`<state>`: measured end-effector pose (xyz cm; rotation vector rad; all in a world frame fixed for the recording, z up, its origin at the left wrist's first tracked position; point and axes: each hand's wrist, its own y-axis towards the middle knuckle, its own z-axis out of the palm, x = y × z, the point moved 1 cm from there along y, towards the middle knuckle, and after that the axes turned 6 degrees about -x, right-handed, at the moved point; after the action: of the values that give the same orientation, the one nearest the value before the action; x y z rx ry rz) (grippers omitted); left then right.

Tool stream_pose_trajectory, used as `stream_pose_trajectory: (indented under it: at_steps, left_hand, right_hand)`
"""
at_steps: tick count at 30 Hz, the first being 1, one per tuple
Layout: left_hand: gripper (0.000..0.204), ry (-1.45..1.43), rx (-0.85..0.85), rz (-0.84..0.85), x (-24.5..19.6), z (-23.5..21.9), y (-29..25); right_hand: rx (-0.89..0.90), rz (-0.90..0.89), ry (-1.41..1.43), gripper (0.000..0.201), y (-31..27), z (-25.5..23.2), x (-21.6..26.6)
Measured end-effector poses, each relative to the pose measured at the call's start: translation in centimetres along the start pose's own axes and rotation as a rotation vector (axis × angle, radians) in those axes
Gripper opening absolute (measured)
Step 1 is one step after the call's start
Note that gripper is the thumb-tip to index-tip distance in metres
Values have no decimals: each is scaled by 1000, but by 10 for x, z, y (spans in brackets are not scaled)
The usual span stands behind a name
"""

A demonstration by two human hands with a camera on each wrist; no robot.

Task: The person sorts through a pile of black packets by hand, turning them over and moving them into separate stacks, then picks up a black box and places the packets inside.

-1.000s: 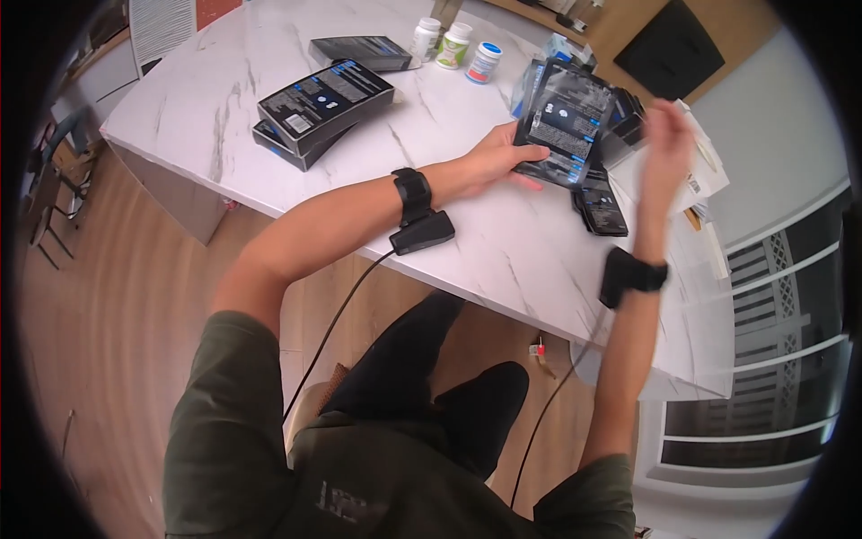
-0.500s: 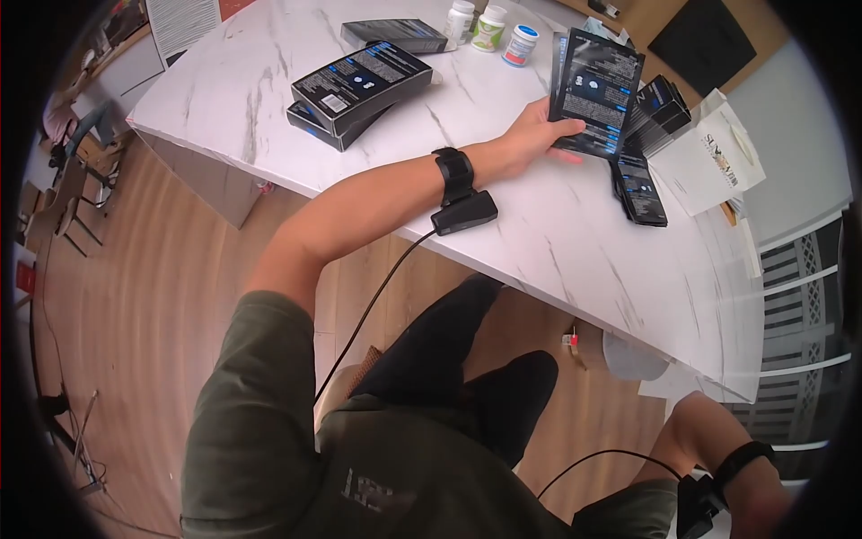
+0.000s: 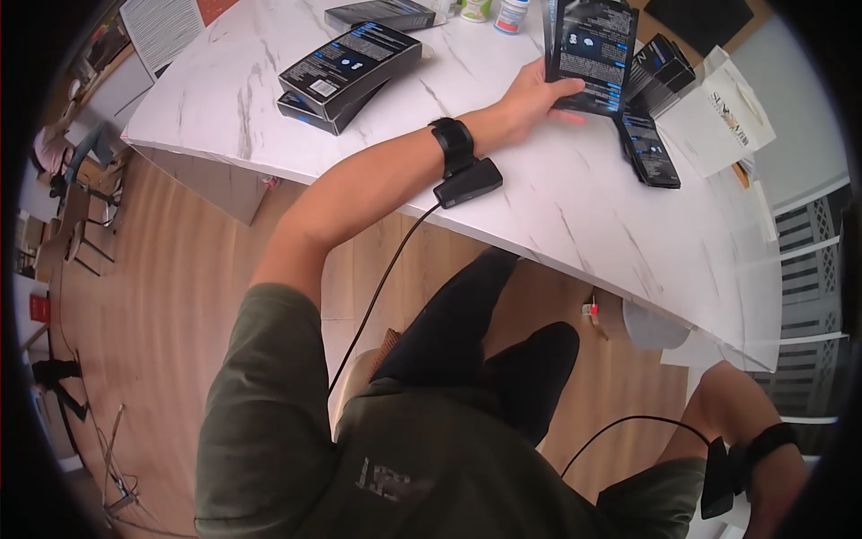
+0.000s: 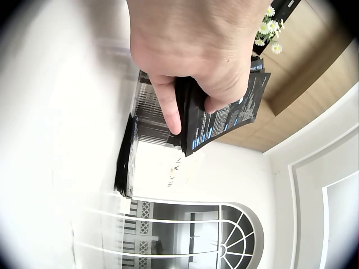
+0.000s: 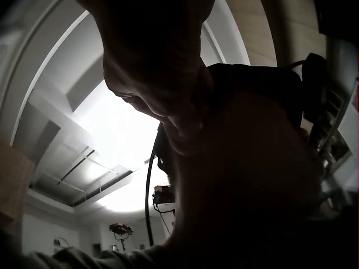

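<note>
The black packets (image 3: 594,56) are held up in a bunch above the counter (image 3: 539,202), beside an upright black box (image 3: 662,67). The left hand (image 3: 528,101) pinches their lower corner, thumb across the front. The left wrist view shows several layered edges in that grip, plus white flowers (image 4: 271,28) the head view lacks.

More black packets (image 3: 650,148) lie at the foot of the box, next to a white paper bag (image 3: 718,112). Farther left, one black carton (image 3: 352,65) rests askew on another (image 3: 314,110). The right hand (image 5: 154,67) is dark in its wrist view, fingers against skin; how far they are curled I cannot tell.

The bag's large lettering seems to start "SU"; the rest is unclear. The upper carton bears a barcode; the held packets' white and blue print is too small to read.

One second ago the right hand was raised, blurred, beside the held packets; now it is down at the person's side of the counter.
</note>
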<state>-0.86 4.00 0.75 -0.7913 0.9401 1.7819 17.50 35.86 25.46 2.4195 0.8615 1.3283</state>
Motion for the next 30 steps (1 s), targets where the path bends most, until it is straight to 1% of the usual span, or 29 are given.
stream_pose_trajectory:
  at_steps: [6, 9, 11, 12, 13, 14, 15, 16, 17, 18, 19, 20, 21, 22, 23, 24, 25, 26, 27, 28, 30]
  left_hand:
    - [34, 26, -1, 5, 1, 0, 2]
    - [31, 25, 9, 25, 1, 1, 0]
    - [32, 12, 21, 32, -1, 2, -2]
    - [33, 16, 17, 38, -1, 2, 0]
    - [33, 22, 14, 42, 0, 1, 0]
    - [33, 29, 11, 43, 2, 1, 0]
    - [33, 25, 9, 42, 2, 0, 0]
    - [33, 23, 7, 42, 2, 0, 1]
    - [34, 20, 6, 42, 2, 0, 1]
    - [34, 27, 2, 47, 0, 0, 1]
    - [34, 34, -2, 51, -1, 0, 0]
    - [34, 41, -6, 55, -2, 1, -1]
    - [34, 46, -2, 59, -1, 1, -1]
    - [34, 52, 2, 64, 0, -1, 0]
    - [34, 59, 5, 70, 0, -1, 1]
    - [34, 78, -5, 70, -1, -1, 1]
    - [33, 98, -16, 67, 0, -1, 1]
    - [33, 117, -27, 62, 0, -1, 1]
    - [32, 137, -33, 53, 2, -2, 2]
    - [32, 157, -38, 42, 4, -4, 3]
    - [31, 185, -48, 24, 7, -7, 4]
  right_hand:
    - [11, 75, 79, 34, 0, -8, 6]
    - [2, 170, 189, 34, -1, -25, 13]
    - [-86, 288, 398, 35, -6, -47, 15]
    - [-158, 327, 494, 35, -8, -58, 10]
    - [-265, 307, 531, 35, -13, -69, 2]
    - [-385, 159, 357, 33, -15, -85, -15]
    - [-620, -71, -52, 32, -19, -97, -51]
    - [-895, -144, -439, 31, -21, -113, -88]
    - [-1077, -120, -652, 30, -22, -128, -122]
    - [-1206, -67, -726, 30, -22, -140, -162]
    - [-1230, 35, -855, 27, -24, -152, -198]
    - [-1213, 106, -667, 28, -28, -160, -231]
    - [-1206, 215, -580, 30, -40, -166, -266]
    - [-1204, 370, -549, 36, -54, -164, -299]
    - [-1253, 415, -413, 44, -61, -157, -328]
    - [-1236, 583, -352, 50, -59, -141, -339]
    - [-1154, 572, -190, 49, -73, -141, -369]
    - [-1083, 573, -154, 48, -78, -135, -383]
    - [-1096, 548, -191, 41, -74, -121, -381]
    - [-1093, 561, -202, 38, -76, -118, -388]
    - [-1080, 589, -218, 35, -78, -111, -395]
